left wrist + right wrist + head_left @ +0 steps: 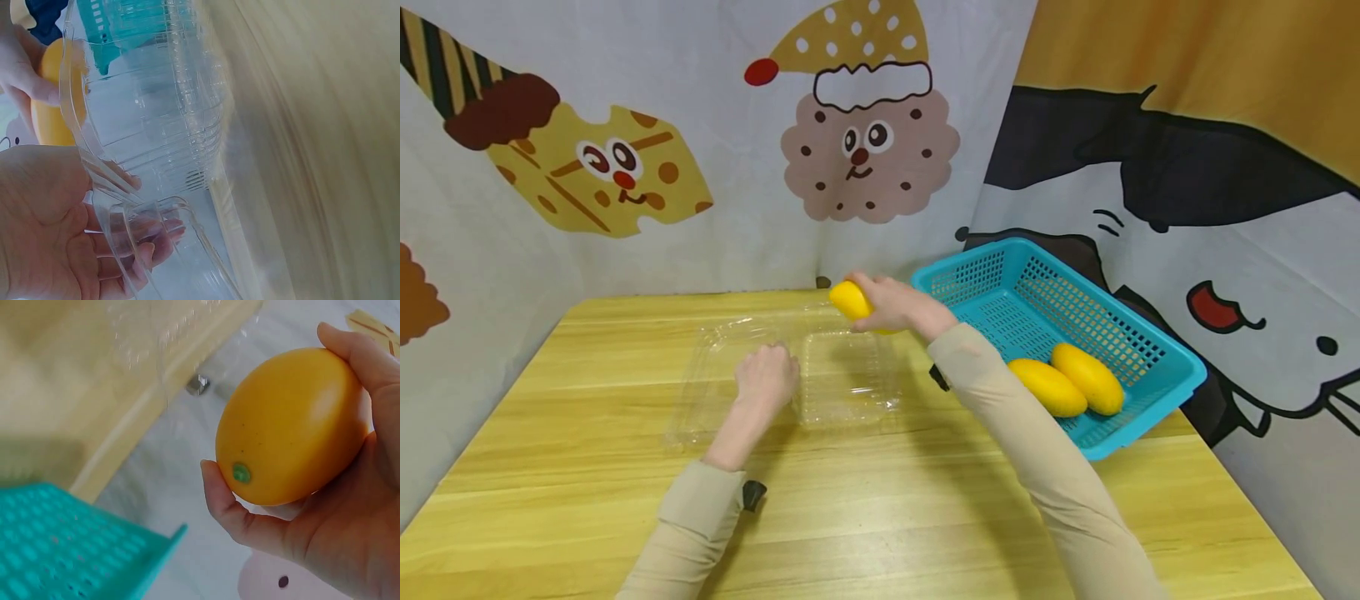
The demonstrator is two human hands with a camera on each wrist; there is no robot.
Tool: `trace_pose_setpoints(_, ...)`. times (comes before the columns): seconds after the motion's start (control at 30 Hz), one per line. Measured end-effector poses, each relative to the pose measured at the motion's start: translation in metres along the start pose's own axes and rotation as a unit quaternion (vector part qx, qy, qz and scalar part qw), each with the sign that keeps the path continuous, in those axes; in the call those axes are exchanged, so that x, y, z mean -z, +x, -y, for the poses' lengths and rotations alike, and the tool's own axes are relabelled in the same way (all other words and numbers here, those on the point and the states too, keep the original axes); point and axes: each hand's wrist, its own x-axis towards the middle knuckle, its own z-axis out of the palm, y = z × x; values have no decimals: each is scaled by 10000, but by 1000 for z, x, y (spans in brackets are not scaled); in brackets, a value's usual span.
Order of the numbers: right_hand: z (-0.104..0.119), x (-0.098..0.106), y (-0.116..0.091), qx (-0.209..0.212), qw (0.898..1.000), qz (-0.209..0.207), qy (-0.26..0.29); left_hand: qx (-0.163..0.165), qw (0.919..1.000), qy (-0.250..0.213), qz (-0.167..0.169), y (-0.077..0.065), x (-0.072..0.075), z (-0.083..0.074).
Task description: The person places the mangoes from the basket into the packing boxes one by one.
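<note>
A clear plastic clamshell container (pixel 842 375) lies spread on the table, its two halves side by side. With curled fingers my left hand (pixel 767 379) grips the container's middle edge; the left wrist view shows those fingers (pixel 164 240) through the plastic. Above the container's right half, my right hand (pixel 895 304) holds a yellow mango (pixel 850 300). Seen from the right wrist, thumb and fingers wrap the mango (pixel 287 425), and a green stem spot faces the camera. Part of the fruit is hidden by the hand.
A turquoise plastic basket (pixel 1015 321) stands at the right of the wooden table (pixel 865 517). Inside it, two more mangoes lie against each other at the near end, one mango (pixel 1090 379) beside another (pixel 1048 387). A curtain with cartoon figures (pixel 872 158) hangs behind the table.
</note>
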Motion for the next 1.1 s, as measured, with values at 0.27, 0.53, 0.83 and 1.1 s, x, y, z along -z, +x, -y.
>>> trace_pose_setpoints(0.27,11,-19,8,-539,9975,438,-104,-29,10000,22,41,-1,-1,-5)
trace_pose_setpoints(0.53,17,-38,11,-762,9942,734,-186,-50,9999,130,9,-1,-1,-6)
trace_pose_setpoints(0.83,20,-59,12,-985,9912,887,17,-22,10000,37,9,0,-3,-7)
trace_pose_setpoints(1.1,18,-59,20,-527,9934,765,673,-62,9998,-41,-174,1,-4,-8)
